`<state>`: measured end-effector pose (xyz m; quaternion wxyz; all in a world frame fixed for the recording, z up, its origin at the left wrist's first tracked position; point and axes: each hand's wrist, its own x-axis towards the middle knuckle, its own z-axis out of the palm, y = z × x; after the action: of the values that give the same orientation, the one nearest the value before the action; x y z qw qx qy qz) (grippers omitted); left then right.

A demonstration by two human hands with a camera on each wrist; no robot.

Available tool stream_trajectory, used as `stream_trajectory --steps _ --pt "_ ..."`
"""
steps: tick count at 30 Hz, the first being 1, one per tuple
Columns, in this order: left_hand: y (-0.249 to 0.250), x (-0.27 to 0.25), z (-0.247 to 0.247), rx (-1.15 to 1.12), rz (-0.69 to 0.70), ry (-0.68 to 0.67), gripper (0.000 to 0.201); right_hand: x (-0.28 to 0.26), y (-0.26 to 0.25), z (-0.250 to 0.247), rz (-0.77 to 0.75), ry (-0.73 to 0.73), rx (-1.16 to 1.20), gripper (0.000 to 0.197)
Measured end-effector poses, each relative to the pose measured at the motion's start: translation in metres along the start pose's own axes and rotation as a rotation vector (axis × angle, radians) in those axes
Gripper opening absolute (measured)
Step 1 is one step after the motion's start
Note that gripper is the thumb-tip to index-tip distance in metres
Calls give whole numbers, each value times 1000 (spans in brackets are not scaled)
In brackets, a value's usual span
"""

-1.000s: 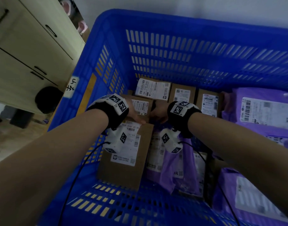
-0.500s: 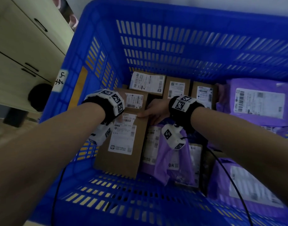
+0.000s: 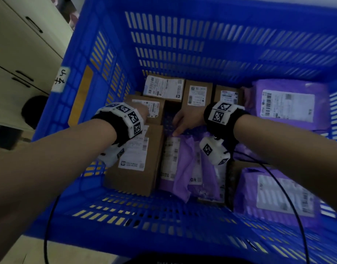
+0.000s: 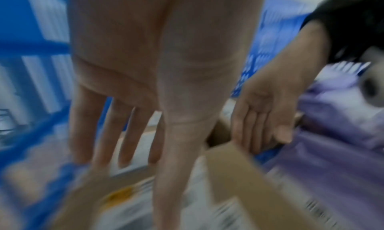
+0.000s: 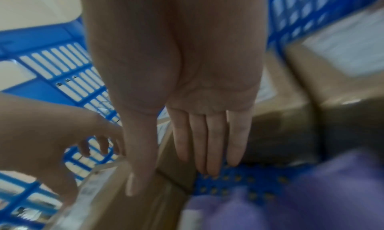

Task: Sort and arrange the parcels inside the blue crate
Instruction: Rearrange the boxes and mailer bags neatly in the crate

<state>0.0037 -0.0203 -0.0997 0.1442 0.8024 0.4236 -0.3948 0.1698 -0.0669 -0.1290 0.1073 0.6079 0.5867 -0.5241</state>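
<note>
The blue crate holds brown boxes on the left and at the back, and purple mailers on the right. My left hand lies flat on a small labelled box, with its fingers straight and spread. My right hand reaches into the gap beside that box. Its straight fingers lie along the box's side and point at the bare crate floor. The thumb rests on the top edge. A long labelled box lies under my left wrist.
Three labelled boxes line the back wall. Crumpled purple mailers fill the middle and another lies at the near right. A beige cabinet stands outside to the left. Black cables hang from both wrists.
My left hand went from the long box's far end onto the small box behind it. A strip of crate floor now shows right of that box, and my right hand has dropped into it.
</note>
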Motion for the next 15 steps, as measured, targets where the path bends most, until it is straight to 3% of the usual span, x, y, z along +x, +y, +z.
stream_trajectory --steps 2,3,4,6,8,10,11,15 --pt "17 -2 -8 -69 31 117 18 -12 15 -5 31 18 -70 52" --pt "29 -2 -10 -75 125 144 5 -17 24 -5 56 23 -102 55" --pt "40 6 -8 -82 201 194 20 -21 31 -5 89 17 -123 57" --pt "66 11 -6 -95 311 140 42 -30 45 0 148 -11 -147 57" --pt "87 14 -1 -111 375 81 47 -38 55 9 179 -25 -167 45" --pt "102 22 10 -73 388 14 44 -43 61 18 190 39 -182 20" --pt "107 25 14 -33 395 -13 42 -44 64 21 191 78 -167 19" --pt "113 31 19 72 410 -59 36 -46 68 24 200 124 -10 52"
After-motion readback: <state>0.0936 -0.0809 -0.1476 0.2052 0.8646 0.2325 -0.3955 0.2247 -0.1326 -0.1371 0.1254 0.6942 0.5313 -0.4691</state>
